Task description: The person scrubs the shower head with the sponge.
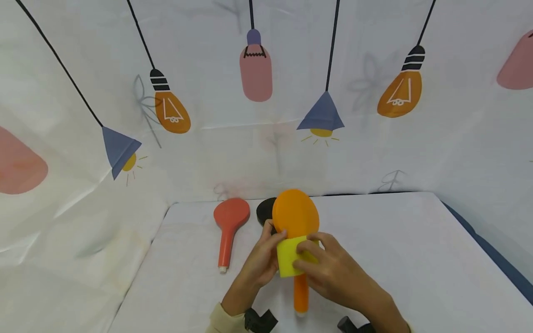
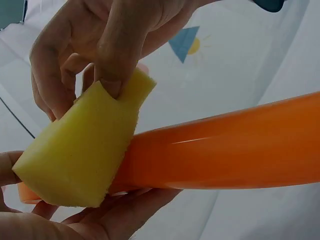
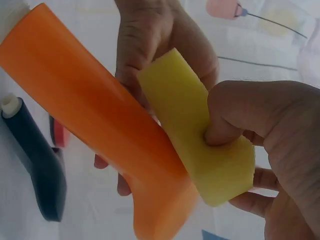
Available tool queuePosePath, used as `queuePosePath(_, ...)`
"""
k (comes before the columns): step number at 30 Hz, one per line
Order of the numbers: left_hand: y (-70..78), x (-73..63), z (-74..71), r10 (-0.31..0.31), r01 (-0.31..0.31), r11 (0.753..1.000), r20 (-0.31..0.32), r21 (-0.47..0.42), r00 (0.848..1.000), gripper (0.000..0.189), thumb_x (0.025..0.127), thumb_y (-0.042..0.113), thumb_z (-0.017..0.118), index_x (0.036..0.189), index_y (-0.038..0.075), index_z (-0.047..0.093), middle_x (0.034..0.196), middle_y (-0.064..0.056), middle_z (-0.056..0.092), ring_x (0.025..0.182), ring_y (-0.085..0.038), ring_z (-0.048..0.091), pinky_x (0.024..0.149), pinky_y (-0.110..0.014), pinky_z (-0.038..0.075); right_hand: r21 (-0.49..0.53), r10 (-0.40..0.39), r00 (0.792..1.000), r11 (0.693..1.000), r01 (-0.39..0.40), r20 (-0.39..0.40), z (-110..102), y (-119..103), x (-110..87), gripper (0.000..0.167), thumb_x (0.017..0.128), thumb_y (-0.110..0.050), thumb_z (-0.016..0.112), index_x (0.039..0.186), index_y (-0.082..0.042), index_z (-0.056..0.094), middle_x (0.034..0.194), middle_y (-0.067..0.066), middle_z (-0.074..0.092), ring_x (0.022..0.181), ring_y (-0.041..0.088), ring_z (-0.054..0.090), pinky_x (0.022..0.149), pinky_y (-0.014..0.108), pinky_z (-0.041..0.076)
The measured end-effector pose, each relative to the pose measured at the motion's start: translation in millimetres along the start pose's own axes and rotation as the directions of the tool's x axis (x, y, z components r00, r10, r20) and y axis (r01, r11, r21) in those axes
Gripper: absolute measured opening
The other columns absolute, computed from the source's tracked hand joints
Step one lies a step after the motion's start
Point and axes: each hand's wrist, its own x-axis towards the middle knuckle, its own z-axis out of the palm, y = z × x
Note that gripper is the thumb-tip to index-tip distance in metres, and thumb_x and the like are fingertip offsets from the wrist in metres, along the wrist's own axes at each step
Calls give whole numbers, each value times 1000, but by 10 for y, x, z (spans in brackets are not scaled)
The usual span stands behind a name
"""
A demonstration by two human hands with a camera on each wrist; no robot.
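Note:
An orange paddle [image 1: 295, 210], with a round flat head, a long handle and a whitish end cap, is held upright in the head view. My left hand [image 1: 261, 261] grips it near the neck, fingers behind the handle and thumb toward the front. A yellow sponge [image 1: 287, 261] is pinched between the thumb and fingers of my right hand [image 1: 339, 275]. In the right wrist view the sponge [image 3: 192, 132] lies along the side of the orange handle [image 3: 100, 100]. The left wrist view has the sponge [image 2: 82, 150] across the handle [image 2: 225, 150], hiding part of it.
A red paddle [image 1: 230, 222] lies on the white table [image 1: 391, 249], left of the hands. Behind the orange paddle lies a black one [image 1: 264, 210], mostly covered. A white sheet printed with hanging lamps [image 1: 320, 113] rises at the table's back edge.

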Motion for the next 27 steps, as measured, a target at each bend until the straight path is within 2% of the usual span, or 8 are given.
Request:
queuePosePath(5,6,17,13,16,-17,1000,-69,-22,997,25,107,28,47,124,26,29,129,-8,46,101,-17,59,83,-28,58,27,-9,1000,1000,8,25,31,-22,-1,33,67,-9,78,94,-26,70,108,-4,60,106,24,52,90,38,51)
queuePosePath(9,79,13,-27,55,-64,996,-141,-64,989,39,105,33,51,136,28,27,130,-9,50,101,-20,61,86,-33,57,94,-16,997,996,9,75,30,-78,0,36,64,-11,80,93,-28,68,108,-8,59,105,19,51,89,36,51)
queuePosePath(11,128,0,-55,86,-103,990,-171,-92,981,46,105,35,51,142,31,25,128,-9,53,99,-21,62,85,-36,57,138,-45,995,990,33,85,14,-114,11,38,62,-10,81,93,-29,67,108,-9,58,104,17,50,88,32,52)
queuePosePath(15,228,-45,-119,163,-196,974,-243,-118,956,47,105,35,50,146,33,26,124,-5,54,98,-20,63,81,-36,59,239,-128,986,966,99,106,-34,-197,35,42,62,-8,78,96,-31,67,108,-11,57,102,12,49,86,21,48)
queuePosePath(18,285,-70,-159,217,-263,958,-306,-116,927,42,105,23,52,141,31,32,125,-4,54,98,-19,61,82,-36,59,302,-162,978,946,117,128,-72,-244,43,44,64,-7,78,99,-32,68,110,-12,57,102,8,48,87,15,46)
queuePosePath(20,307,-78,-181,237,-290,949,-330,-120,914,43,103,13,54,138,31,34,125,-4,54,97,-19,61,83,-37,59,310,-175,977,942,131,118,-84,-247,49,45,64,-7,78,100,-32,68,110,-12,57,103,8,48,87,14,45)
queuePosePath(23,310,-89,-204,239,-296,944,-320,-144,917,50,102,5,54,140,30,35,126,-6,55,97,-20,63,85,-38,60,320,-164,983,939,130,81,-73,-205,59,46,64,-6,77,101,-32,68,112,-12,55,107,9,47,91,14,44)
queuePosePath(27,264,-104,-189,207,-259,948,-260,-185,943,52,102,6,54,146,25,33,127,-7,57,96,-20,64,88,-38,59,353,-108,994,931,95,18,-36,-93,50,47,65,-5,77,105,-29,67,115,-10,54,111,10,46,97,15,41)
